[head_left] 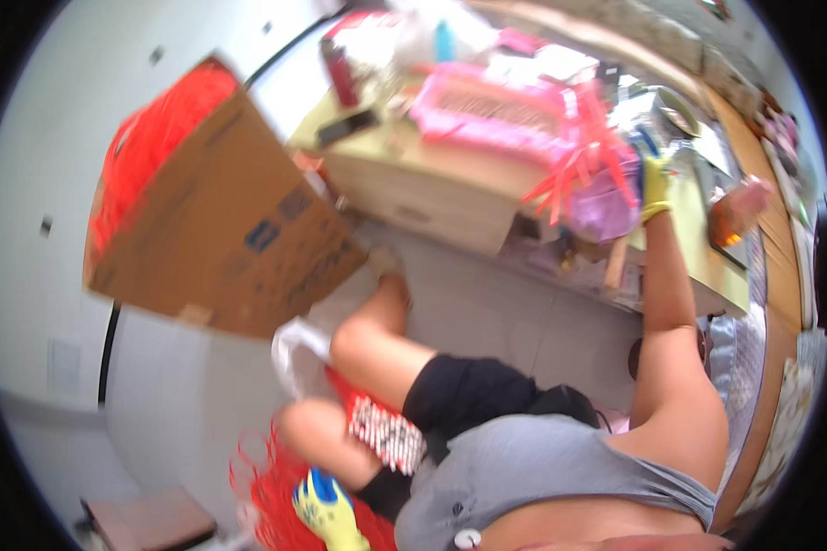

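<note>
My left hand (326, 512), in a yellow glove with blue on the fingers, is low beside my knee. Its fingers look curled, and what they hold, if anything, is hidden. Loose red plastic strands (280, 491) lie around and behind it. My right arm is stretched far out over the table, where my right hand (654, 182), gloved the same way, is smeared by motion. Close to it, a purple bag (605, 204) and pink-red ribbons (590, 151) hang over the table edge. A red thing with a patch of small pale beads or pieces (386, 434) rests between my legs.
A large cardboard box (234, 220) full of red strands (161, 138) stands tilted at the left. On the table (423, 165) are a pink-rimmed tray (492, 133), a phone (347, 127), a dark red bottle (340, 75) and a container of orange liquid (733, 220). A brown flat object (152, 523) sits at lower left.
</note>
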The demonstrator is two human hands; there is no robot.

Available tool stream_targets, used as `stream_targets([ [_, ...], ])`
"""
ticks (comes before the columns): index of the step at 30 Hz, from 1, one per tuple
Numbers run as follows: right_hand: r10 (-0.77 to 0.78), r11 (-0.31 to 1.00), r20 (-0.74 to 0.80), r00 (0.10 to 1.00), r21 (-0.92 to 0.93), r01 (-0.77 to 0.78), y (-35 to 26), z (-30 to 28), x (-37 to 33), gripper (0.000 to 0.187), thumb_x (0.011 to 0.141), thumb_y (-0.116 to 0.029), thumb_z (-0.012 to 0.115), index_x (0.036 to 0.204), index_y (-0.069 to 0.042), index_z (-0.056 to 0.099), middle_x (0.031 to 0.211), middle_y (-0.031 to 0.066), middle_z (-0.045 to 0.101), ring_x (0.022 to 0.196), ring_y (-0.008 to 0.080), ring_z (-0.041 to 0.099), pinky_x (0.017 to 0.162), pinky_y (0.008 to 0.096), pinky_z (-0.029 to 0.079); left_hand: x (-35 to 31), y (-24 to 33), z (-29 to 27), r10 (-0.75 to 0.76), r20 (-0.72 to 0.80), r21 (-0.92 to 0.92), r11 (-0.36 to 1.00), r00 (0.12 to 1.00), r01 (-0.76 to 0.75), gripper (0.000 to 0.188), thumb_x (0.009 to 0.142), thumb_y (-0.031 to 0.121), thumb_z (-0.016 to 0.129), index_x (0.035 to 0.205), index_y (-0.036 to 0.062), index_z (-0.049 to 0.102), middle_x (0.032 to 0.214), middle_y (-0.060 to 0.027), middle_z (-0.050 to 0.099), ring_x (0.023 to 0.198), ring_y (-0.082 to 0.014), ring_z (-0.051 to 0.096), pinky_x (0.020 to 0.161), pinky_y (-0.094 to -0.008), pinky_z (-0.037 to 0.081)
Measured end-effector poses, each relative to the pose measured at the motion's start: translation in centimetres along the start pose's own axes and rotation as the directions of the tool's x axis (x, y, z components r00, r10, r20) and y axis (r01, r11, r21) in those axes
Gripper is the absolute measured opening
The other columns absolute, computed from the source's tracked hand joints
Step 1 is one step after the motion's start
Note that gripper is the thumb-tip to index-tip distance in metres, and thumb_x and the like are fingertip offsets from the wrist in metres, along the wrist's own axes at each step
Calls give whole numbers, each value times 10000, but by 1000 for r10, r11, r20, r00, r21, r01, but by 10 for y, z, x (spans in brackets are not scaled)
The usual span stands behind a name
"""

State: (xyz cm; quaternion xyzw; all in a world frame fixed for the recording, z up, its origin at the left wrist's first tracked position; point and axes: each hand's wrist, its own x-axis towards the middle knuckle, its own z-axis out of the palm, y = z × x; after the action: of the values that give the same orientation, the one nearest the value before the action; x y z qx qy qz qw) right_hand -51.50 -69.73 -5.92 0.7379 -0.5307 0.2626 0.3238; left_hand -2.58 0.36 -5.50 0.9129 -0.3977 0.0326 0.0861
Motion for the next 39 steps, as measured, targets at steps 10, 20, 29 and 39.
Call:
stream_targets([
  [10, -473, 314, 140, 870, 949, 18, -247, -166, -19, 392, 955, -114, 602, 1332, -10, 621, 1361, 137, 636, 1288, 268, 577, 1112, 384, 412, -14, 67, -10, 90, 115, -84, 993, 989, -80, 812, 777, 389, 766, 1439, 10, 487, 1472, -213, 486, 1334, -424, 443, 1167, -580, 255],
  [20, -937, -213, -280, 207, 931, 296, -419, -251, -134, 420, 805, -222, 709, 1213, -135, 660, 1247, 114, 605, 1197, 344, 551, 1058, 491, 412, -4, 75, 5, 259, 179, -63, 966, 949, -252, 719, 815, 373, 659, 1443, 50, 520, 1548, -192, 406, 1424, -448, 326, 1175, -630, 212],
  [29, -905, -249, -415, 91, 690, 680, -524, -239, -132, 396, 830, -220, 665, 1225, -209, 681, 1342, 63, 576, 1321, 313, 487, 1129, 481, 364, 3, 32, 4, -15, -192, -212, 977, 981, -27, 517, 850, 166, 741, 1310, -12, 589, 1274, -187, 634, 1148, -408, 571, 1017, -509, 423],
  [39, -756, -564, -655, -8, 645, 515, -560, -220, -132, 181, 803, -249, 697, 980, -221, 722, 1166, 22, 666, 1162, 265, 589, 1005, 443, 454, -8, 33, 5, -66, -207, -222, 975, 976, 19, 449, 842, 147, 711, 1256, 0, 618, 1201, -171, 646, 1085, -377, 587, 1004, -509, 425],
])
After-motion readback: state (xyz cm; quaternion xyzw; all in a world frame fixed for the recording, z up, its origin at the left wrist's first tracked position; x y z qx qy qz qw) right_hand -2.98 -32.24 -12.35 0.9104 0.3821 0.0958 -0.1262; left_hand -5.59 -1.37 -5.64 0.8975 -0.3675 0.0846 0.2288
